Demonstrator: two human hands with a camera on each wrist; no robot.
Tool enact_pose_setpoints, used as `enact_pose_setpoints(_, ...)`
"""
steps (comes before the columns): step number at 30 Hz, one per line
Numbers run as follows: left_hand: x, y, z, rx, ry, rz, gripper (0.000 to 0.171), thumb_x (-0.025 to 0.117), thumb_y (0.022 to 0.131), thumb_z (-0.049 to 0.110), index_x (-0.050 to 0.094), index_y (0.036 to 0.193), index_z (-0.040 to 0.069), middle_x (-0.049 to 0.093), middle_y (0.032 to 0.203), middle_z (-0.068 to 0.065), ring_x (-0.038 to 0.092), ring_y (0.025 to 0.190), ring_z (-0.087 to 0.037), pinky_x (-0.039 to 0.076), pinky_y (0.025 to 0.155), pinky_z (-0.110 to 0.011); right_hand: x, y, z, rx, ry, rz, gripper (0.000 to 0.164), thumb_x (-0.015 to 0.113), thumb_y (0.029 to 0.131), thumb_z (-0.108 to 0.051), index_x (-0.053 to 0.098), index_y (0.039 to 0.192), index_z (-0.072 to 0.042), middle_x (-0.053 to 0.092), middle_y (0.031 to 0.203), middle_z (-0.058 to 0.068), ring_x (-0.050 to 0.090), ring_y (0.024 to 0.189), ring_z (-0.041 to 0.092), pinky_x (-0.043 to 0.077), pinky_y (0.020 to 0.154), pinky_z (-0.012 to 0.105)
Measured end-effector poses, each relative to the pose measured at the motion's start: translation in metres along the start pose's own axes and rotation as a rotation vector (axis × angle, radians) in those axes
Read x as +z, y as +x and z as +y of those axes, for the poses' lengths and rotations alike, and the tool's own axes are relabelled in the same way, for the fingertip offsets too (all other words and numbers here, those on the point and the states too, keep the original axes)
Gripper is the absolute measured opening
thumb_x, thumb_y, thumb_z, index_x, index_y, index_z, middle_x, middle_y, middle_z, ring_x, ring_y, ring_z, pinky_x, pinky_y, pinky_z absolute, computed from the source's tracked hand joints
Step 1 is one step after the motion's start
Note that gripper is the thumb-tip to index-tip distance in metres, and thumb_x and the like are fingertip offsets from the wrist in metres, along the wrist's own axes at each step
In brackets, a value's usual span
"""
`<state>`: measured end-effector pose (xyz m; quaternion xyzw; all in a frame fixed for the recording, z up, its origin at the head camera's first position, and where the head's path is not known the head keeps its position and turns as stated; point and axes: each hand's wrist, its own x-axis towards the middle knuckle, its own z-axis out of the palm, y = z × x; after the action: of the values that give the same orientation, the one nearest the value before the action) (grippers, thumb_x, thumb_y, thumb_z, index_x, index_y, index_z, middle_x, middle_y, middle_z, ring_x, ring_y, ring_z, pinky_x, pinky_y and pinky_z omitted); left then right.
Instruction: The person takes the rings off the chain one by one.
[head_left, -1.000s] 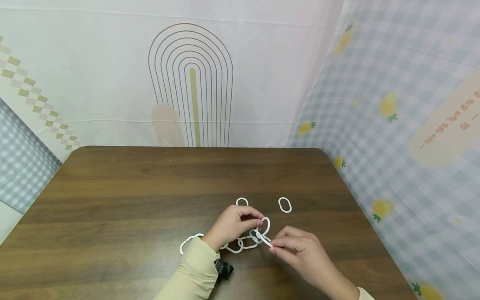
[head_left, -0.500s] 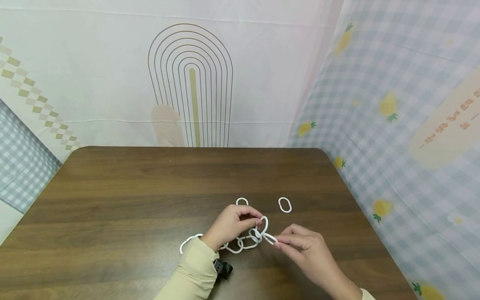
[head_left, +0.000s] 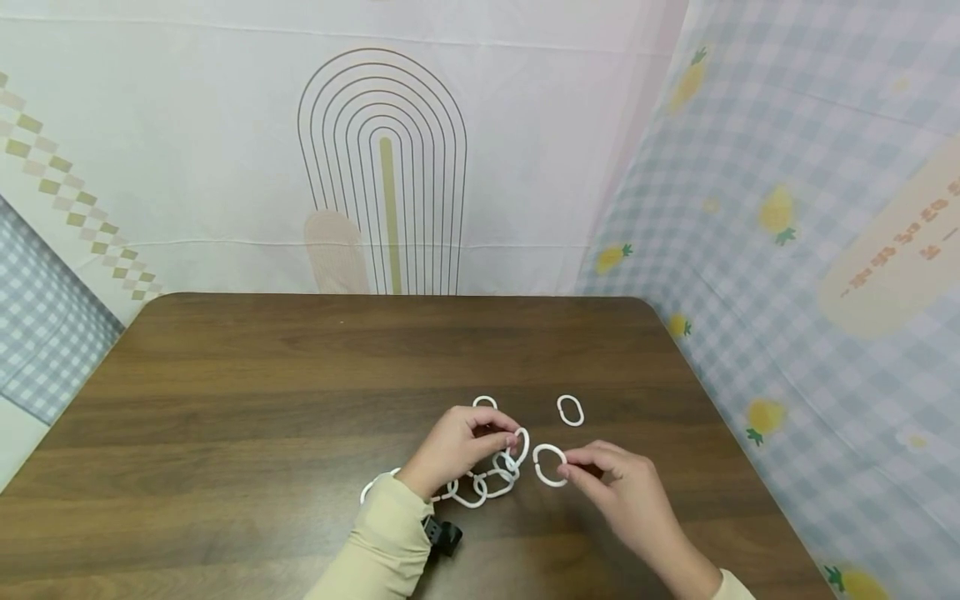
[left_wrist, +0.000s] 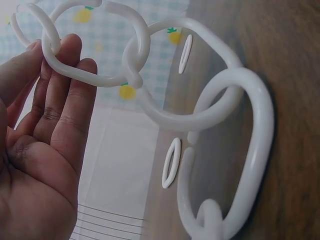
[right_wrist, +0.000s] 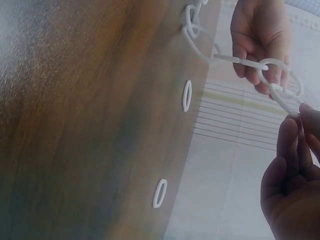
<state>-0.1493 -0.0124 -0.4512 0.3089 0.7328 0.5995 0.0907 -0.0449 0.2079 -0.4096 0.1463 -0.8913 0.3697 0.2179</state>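
My left hand (head_left: 459,446) pinches the end link of a white plastic chain (head_left: 471,504) between thumb and fingertips. That end link (head_left: 527,443) stands up, and the chain's other links trail down onto the table, partly hidden by the wrist. To its right, my right hand (head_left: 621,487) pinches a single white plastic link (head_left: 550,447) by its right side. A small break in the single link's ring faces left, toward the chain's end link, and a narrow space shows between the two in the head view. The left wrist view shows several chain links (left_wrist: 260,120) up close.
One loose white link (head_left: 581,414) lies on the brown table (head_left: 262,375) beyond the right hand. Another link (head_left: 484,398) lies just behind the left hand. A black wrist camera (head_left: 447,539) sits on the left wrist. Patterned cloth (head_left: 525,167) hangs behind the table.
The right hand has drawn its link to the right and turned it; before, it overlapped the chain's end link, and now it is apart. The left hand has shifted slightly left, still pinching.
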Motion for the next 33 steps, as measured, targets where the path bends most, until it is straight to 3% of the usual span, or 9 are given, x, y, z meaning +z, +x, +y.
enact_pose_setpoints(8, -0.003, -0.001, 0.002, -0.006, -0.040, -0.004, 0.010, 0.072, 0.093, 0.009, 0.077, 0.100, 0.005, 0.074, 0.091, -0.004, 0.065, 0.082, -0.004, 0.055, 0.075, -0.021, 0.006, 0.006, 0.009, 0.156, 0.006, -0.030, 0.015, 0.084, 0.079, -0.008, 0.077, 0.087, -0.019, 0.070, 0.081, -0.016, 0.060, 0.068, 0.001, 0.053, 0.059, 0.023)
enact_pose_setpoints(16, -0.009, -0.002, 0.001, 0.002, -0.017, 0.003, 0.009, 0.076, 0.090, 0.012, 0.077, 0.098, 0.007, 0.073, 0.090, -0.003, 0.063, 0.078, -0.005, 0.053, 0.071, -0.020, 0.014, 0.014, 0.016, 0.272, 0.005, -0.063, 0.012, 0.084, 0.080, -0.009, 0.078, 0.087, -0.017, 0.071, 0.079, -0.011, 0.059, 0.068, 0.002, 0.051, 0.061, 0.022)
enact_pose_setpoints(33, -0.013, -0.003, -0.001, 0.002, -0.023, -0.020, 0.010, 0.075, 0.090, 0.012, 0.077, 0.097, 0.004, 0.072, 0.089, -0.001, 0.062, 0.079, -0.005, 0.052, 0.072, -0.020, 0.028, 0.027, 0.026, 0.388, 0.041, -0.139, 0.008, 0.082, 0.083, -0.010, 0.079, 0.090, -0.007, 0.072, 0.075, -0.003, 0.061, 0.068, 0.008, 0.051, 0.062, 0.022)
